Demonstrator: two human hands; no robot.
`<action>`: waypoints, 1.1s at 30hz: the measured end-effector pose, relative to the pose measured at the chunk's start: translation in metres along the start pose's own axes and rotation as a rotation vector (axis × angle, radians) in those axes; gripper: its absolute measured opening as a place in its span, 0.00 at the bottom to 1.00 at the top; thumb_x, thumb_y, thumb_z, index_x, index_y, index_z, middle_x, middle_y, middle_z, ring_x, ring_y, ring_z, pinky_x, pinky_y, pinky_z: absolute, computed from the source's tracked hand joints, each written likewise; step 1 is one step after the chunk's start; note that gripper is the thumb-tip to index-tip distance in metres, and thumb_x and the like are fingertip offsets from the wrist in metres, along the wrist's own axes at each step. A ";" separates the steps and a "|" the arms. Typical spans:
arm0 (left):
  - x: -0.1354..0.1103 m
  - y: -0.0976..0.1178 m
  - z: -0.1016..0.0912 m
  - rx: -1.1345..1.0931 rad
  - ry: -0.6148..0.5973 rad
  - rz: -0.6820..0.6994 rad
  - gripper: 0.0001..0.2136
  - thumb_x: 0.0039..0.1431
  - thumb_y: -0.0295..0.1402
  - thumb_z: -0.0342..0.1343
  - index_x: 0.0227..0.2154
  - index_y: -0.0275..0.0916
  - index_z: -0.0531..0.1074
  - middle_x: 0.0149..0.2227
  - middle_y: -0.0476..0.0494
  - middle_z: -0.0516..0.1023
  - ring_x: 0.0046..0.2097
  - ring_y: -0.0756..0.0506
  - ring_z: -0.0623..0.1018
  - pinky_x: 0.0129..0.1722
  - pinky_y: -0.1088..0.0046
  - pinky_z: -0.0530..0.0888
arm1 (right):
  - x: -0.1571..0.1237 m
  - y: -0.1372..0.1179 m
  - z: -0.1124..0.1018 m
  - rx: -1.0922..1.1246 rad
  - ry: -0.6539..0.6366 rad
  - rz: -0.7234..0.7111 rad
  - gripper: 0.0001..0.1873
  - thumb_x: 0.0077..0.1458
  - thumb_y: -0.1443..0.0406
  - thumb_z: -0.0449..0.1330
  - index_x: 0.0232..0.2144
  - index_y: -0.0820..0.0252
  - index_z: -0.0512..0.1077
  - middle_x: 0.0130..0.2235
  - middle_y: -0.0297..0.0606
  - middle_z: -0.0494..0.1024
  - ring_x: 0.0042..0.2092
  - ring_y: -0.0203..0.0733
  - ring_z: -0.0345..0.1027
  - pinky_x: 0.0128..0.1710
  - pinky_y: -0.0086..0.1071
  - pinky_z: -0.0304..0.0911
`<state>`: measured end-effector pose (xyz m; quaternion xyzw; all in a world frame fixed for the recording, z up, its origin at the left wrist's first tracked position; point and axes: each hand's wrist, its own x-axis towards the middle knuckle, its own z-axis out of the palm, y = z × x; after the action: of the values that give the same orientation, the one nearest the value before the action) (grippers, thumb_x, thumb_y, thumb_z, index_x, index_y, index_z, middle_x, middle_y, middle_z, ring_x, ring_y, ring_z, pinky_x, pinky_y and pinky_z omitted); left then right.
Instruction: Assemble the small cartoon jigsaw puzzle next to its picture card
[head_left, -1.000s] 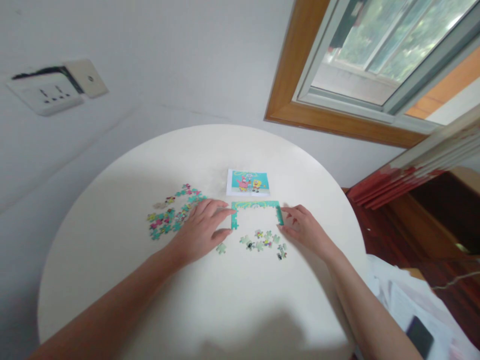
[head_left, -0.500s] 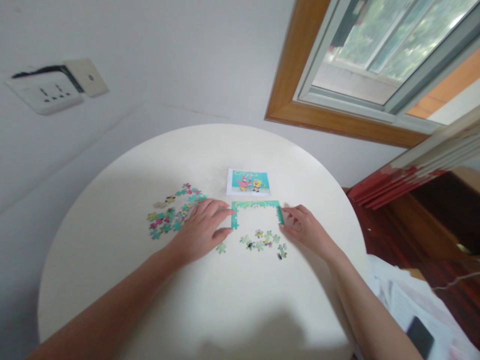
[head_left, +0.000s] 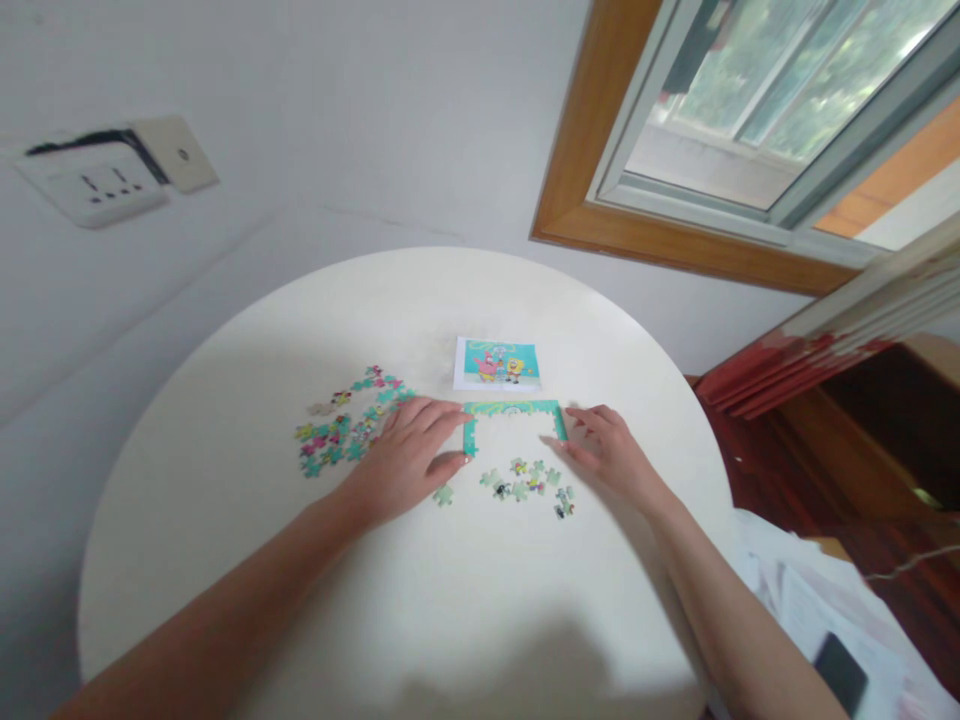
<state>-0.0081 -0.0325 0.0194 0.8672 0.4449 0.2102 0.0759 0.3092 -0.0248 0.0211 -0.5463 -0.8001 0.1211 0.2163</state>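
A partly joined jigsaw puzzle point(head_left: 510, 408) lies on the table as a three-sided teal border, its near side unfilled. At its left strip, my left hand point(head_left: 412, 450) rests with fingers spread, the index fingertip by the upper corner and the thumb tip by the lower end. My right hand point(head_left: 611, 450) is at the right strip, thumb and index finger apart, the thumb touching the strip's lower end. Several pale loose puzzle pieces point(head_left: 519, 490) lie just below the border. One more pale piece point(head_left: 443, 495) is under my left thumb's side, near the wrist.
A reference picture card point(head_left: 499, 364) with cartoon figures lies beyond the border. Left of my left hand is a pile of loose colourful pieces point(head_left: 330, 440), partly covered by the hand. The round white table point(head_left: 247, 580) meets a wall. Papers and a dark phone point(head_left: 840, 672) are at lower right.
My right thumb has shifted slightly up and left against the right strip's lower end. The right side of the border has moved slightly inward. My left hand has barely moved.
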 end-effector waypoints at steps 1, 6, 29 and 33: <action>0.000 -0.001 0.000 0.003 -0.002 0.000 0.20 0.61 0.39 0.54 0.54 0.39 0.65 0.56 0.40 0.69 0.57 0.39 0.64 0.59 0.57 0.61 | 0.001 0.001 0.002 -0.029 0.032 0.001 0.25 0.56 0.53 0.59 0.51 0.60 0.70 0.42 0.47 0.72 0.43 0.48 0.66 0.46 0.43 0.64; -0.002 -0.006 0.004 0.050 -0.014 -0.031 0.24 0.62 0.42 0.51 0.58 0.39 0.61 0.60 0.39 0.66 0.61 0.38 0.61 0.61 0.57 0.59 | 0.006 0.006 0.012 -0.125 0.097 0.009 0.24 0.58 0.53 0.56 0.52 0.60 0.71 0.46 0.48 0.70 0.47 0.50 0.63 0.49 0.45 0.62; -0.002 -0.005 0.007 0.104 -0.033 -0.095 0.27 0.62 0.44 0.52 0.60 0.37 0.59 0.60 0.33 0.64 0.64 0.37 0.59 0.62 0.56 0.59 | 0.008 0.002 0.012 -0.177 0.069 -0.027 0.20 0.62 0.63 0.49 0.53 0.57 0.71 0.45 0.45 0.69 0.45 0.47 0.61 0.49 0.43 0.58; -0.002 -0.006 0.007 0.097 -0.027 -0.093 0.26 0.62 0.43 0.52 0.60 0.38 0.59 0.61 0.34 0.64 0.64 0.37 0.60 0.62 0.56 0.59 | 0.008 0.002 0.012 -0.177 0.061 -0.028 0.20 0.62 0.63 0.49 0.52 0.57 0.71 0.45 0.45 0.69 0.45 0.47 0.61 0.49 0.43 0.58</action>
<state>-0.0104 -0.0302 0.0102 0.8511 0.4932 0.1728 0.0495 0.3022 -0.0159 0.0117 -0.5555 -0.8083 0.0301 0.1929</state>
